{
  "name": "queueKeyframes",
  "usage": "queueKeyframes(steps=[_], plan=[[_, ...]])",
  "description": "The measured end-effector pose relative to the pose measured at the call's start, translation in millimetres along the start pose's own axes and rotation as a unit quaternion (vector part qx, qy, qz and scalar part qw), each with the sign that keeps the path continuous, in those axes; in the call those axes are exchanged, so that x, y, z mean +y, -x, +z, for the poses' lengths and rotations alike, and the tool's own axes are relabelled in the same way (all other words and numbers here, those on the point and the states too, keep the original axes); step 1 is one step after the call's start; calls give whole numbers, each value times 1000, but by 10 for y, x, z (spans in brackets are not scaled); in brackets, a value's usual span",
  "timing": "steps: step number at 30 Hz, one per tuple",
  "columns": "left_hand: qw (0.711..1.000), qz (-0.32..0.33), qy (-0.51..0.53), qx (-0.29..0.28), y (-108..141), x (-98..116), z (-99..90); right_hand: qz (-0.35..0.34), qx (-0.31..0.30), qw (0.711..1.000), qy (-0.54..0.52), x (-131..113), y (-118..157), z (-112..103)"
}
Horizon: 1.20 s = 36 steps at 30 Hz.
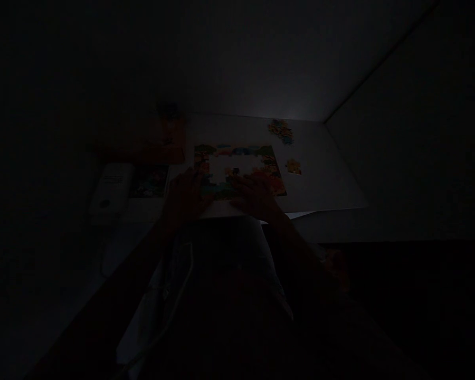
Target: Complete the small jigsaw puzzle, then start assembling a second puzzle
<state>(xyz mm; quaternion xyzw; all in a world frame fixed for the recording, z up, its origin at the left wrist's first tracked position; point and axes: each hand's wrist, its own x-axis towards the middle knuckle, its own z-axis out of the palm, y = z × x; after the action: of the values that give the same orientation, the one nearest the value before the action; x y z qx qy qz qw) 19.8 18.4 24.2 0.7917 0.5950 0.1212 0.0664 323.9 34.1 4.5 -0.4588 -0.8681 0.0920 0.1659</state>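
Note:
In the dim head view, a partly joined jigsaw puzzle lies on a white table, its colourful border framing a pale middle. My left hand rests at the puzzle's lower left corner with its fingers spread. Over the lower right part lies my right hand, fingers stretched out flat toward the middle. Just beyond those fingertips is a small dark-and-orange puzzle patch. No held piece shows in either hand, though the darkness hides what is under the palms.
A heap of loose puzzle pieces lies at the back right, with a small yellowish cluster nearer. On the left are an orange box, a dark picture card and a white box. A wall stands behind the table.

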Motion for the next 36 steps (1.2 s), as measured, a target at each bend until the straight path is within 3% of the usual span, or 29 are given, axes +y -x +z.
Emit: queueKeyframes(steps=[6, 9, 11, 15, 18, 21, 24, 29, 33, 36], plan=[[999, 22, -16, 30, 12, -29, 21, -15, -8, 999, 28, -38, -30, -13], [998, 31, -20, 53, 2, -78, 76, -11, 11, 999, 38, 177, -140, -134], [998, 36, -16, 53, -13, -111, 104, 29, 60, 997, 35, 506, -256, -273], [998, 33, -6, 58, -34, -154, 122, 173, 189, 966, -21, 1443, -547, -565], [999, 25, -4, 44, -25, -154, 97, 295, 204, 932, -48, 2057, -793, -688], [999, 20, 13, 35, -9, -142, 59, 372, 185, 909, -22, 2402, -1044, -729], [998, 24, 35, 39, -5, -156, 43, 405, 159, 900, 2, 2528, -1271, -736], [999, 42, 17, 12, -3, -247, 61, 422, 127, 898, 0, 2539, -1492, -784], [999, 42, 14, 7, 14, -272, 77, 426, 106, 899, 10, 2493, -1446, -860], [999, 33, 18, 3, 15, -260, 80, 395, 147, 904, 74, 2457, -1276, -928]])
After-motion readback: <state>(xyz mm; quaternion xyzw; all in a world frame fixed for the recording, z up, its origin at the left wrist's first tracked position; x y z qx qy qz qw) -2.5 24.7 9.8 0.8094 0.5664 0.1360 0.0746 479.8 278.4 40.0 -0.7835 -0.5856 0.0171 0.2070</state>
